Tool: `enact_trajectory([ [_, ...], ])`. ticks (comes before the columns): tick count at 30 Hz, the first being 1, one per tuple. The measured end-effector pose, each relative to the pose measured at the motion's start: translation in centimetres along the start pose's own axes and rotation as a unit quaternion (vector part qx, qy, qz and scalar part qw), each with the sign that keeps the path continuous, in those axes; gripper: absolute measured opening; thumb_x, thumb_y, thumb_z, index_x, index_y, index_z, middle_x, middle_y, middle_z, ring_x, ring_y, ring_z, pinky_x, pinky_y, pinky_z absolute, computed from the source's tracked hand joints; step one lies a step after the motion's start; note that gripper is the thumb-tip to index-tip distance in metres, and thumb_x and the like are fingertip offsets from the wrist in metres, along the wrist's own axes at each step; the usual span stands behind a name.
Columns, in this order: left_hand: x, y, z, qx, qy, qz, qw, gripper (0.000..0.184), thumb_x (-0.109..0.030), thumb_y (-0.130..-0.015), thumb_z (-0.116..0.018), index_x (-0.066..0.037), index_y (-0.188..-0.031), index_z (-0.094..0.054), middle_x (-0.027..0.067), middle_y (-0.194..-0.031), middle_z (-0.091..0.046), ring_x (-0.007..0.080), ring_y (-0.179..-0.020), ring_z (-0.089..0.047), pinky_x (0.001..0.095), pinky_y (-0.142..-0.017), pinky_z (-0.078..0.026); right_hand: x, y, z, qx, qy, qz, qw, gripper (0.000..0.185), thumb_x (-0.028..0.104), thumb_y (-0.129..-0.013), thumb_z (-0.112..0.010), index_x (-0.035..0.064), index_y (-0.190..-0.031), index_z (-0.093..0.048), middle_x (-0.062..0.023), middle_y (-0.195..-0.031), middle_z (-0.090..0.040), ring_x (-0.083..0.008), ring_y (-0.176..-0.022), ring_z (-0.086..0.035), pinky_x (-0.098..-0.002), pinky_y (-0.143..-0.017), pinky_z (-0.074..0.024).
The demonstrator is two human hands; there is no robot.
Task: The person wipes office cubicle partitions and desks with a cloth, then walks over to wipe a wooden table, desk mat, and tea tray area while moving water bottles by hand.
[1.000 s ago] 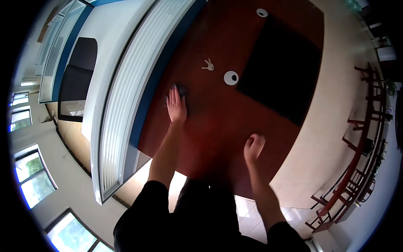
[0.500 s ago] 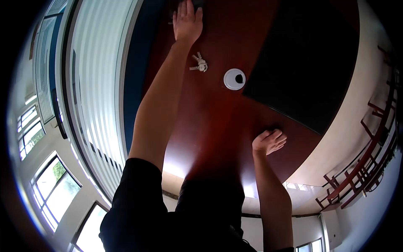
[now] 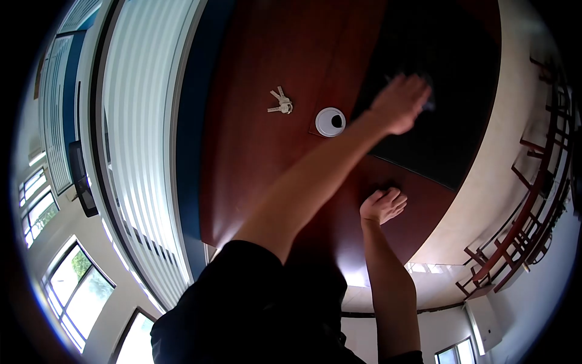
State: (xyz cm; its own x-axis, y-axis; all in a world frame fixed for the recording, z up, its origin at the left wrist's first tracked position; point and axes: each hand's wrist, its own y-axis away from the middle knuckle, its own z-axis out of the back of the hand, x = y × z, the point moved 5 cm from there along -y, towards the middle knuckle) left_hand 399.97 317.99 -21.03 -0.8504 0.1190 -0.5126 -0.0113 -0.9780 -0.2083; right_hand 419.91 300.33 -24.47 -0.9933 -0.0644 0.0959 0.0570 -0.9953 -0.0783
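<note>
Atop a black mat (image 3: 454,121) on a reddish-brown counter (image 3: 273,158), a person's left hand (image 3: 401,103), blurred, lies over a dark cloth (image 3: 429,96), an edge of which shows beyond the fingers; whether they clench the cloth or merely press it cannot be told. Nearer the body, the right hand (image 3: 383,206) rests on the counter beside the mat's near edge, curled into a loose fist. A white disc (image 3: 327,123) with a dark opening sits near the mat's left side, and a bunch of keys (image 3: 282,105) lies farther left. A striped partition (image 3: 145,109) with a blue border lines the counter's left side.
</note>
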Motion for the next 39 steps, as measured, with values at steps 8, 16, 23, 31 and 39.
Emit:
enact_trajectory([
  [8, -10.0, 7.3, -5.7, 0.107, 0.101, -0.219, 0.964, 0.059, -0.010, -0.082, -0.059, -0.009, -0.139, -0.046, 0.0062, -0.146, -0.044, 0.0237, -0.138, -0.035, 0.0425, -0.115, -0.026, 0.2, 0.1, 0.5, -0.021, -0.013, -0.005, 1.000, 0.019, 0.025, -0.077, -0.048, 0.0073, -0.082, -0.049, -0.0155, -0.090, -0.046, -0.0361, -0.086, -0.048, -0.0484, -0.075, -0.0386],
  [16, 14.3, 7.7, 9.0, 0.044, -0.108, -0.003, 0.993, 0.074, 0.006, -0.067, -0.062, -0.012, -0.137, -0.048, 0.0124, -0.141, -0.048, 0.0319, -0.131, -0.043, 0.0398, -0.112, -0.034, -0.4, -0.1, 0.5, 0.015, -0.036, -0.002, 0.999, 0.014, 0.018, -0.075, -0.053, 0.0094, -0.085, -0.049, -0.0138, -0.094, -0.047, -0.0341, -0.089, -0.047, -0.0472, -0.080, -0.0385],
  [23, 28.4, 16.0, 14.1, -0.234, -0.198, 0.321, 0.896, 0.045, -0.011, -0.095, -0.046, 0.003, -0.137, -0.043, 0.0216, -0.137, -0.049, 0.0387, -0.128, -0.045, 0.0443, -0.110, -0.034, -0.5, 0.5, 0.1, 0.047, -0.053, -0.026, 0.997, 0.013, 0.017, -0.077, -0.053, 0.0106, -0.088, -0.050, -0.0126, -0.098, -0.047, -0.0328, -0.090, -0.047, -0.0469, -0.083, -0.0388],
  [31, 3.6, 8.1, 1.2, -0.072, -0.131, 0.114, 0.982, 0.054, -0.022, -0.095, -0.047, -0.005, -0.145, -0.035, 0.0178, -0.149, -0.036, 0.0365, -0.138, -0.034, 0.0504, -0.111, -0.027, -0.1, 0.6, 0.2, 0.000, -0.027, -0.007, 1.000, 0.014, 0.018, -0.074, -0.056, 0.0117, -0.085, -0.051, -0.0125, -0.094, -0.049, -0.0325, -0.084, -0.049, -0.0448, -0.076, -0.0402],
  [39, -1.2, 14.0, 1.4, 0.006, -0.014, -0.006, 1.000, 0.047, -0.009, -0.093, -0.051, -0.005, -0.139, -0.044, 0.0124, -0.143, -0.046, 0.0317, -0.134, -0.041, 0.0476, -0.110, -0.031, 0.0, 0.7, 0.1, -0.014, -0.025, 0.001, 1.000, 0.011, 0.018, -0.077, -0.055, 0.0112, -0.085, -0.053, -0.0117, -0.093, -0.049, -0.0330, -0.084, -0.050, -0.0457, -0.074, -0.0410],
])
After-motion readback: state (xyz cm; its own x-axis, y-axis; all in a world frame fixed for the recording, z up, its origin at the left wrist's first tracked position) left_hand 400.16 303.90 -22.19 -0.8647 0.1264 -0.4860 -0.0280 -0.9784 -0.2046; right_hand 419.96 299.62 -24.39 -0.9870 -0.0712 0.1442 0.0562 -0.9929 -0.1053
